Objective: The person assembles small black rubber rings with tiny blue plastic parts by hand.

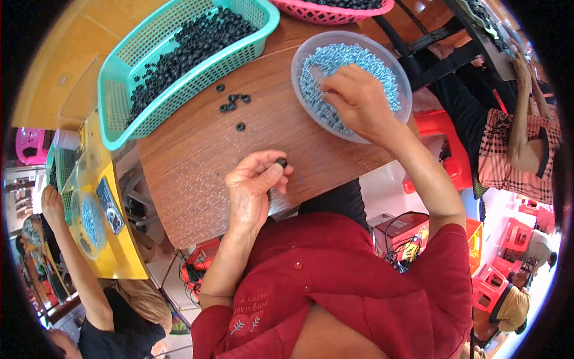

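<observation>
My left hand (254,179) is above the near part of the brown wooden table (179,197), pinching a small round black piece (281,162) between thumb and fingers. My right hand (359,99) is over a clear round bowl (404,107) filled with tiny blue, shiny pieces (335,57). Its fingers are drawn together at the blue pieces, and I cannot make out what is in them. Several loose black pieces with holes (232,98) lie on the table beyond my left hand.
A turquoise slotted basket (113,128) heaped with black pieces stands at the far left of the table. A pink basket (335,13) is at the far edge. Co-workers sit on both sides, one at a yellow table (128,251). A red stool (442,149) is at right.
</observation>
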`<state>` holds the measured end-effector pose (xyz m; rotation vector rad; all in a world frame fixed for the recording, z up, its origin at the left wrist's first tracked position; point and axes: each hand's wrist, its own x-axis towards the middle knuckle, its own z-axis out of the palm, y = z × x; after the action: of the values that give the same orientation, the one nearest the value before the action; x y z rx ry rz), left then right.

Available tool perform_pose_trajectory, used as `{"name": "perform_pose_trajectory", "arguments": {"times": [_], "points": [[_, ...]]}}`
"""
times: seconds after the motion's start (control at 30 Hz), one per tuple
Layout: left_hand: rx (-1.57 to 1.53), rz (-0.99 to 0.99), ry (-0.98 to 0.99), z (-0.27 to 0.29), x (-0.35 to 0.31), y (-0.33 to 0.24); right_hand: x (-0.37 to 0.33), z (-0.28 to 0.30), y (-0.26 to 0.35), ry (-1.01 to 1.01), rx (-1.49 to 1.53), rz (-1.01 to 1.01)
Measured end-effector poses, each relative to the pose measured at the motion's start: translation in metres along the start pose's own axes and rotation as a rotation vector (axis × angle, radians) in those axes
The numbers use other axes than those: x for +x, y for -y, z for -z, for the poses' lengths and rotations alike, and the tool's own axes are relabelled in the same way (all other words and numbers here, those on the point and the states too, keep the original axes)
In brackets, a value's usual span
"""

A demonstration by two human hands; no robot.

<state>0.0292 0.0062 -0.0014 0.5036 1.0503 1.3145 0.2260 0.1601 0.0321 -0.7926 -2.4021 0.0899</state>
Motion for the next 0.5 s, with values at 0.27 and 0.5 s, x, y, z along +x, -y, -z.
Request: {"name": "perform_pose_trajectory", "arguments": {"times": [0.27, 0.5], "points": [[-0.099, -0.082, 0.084, -0.014, -0.016, -0.022, -0.014, 0.010, 0.096, -0.056, 0.936, -0.471], [-0.032, -0.235, 0.030, -0.013, -0.025, -0.020, -0.024, -0.003, 0.109, -0.111, 1.036, -0.454]]}}
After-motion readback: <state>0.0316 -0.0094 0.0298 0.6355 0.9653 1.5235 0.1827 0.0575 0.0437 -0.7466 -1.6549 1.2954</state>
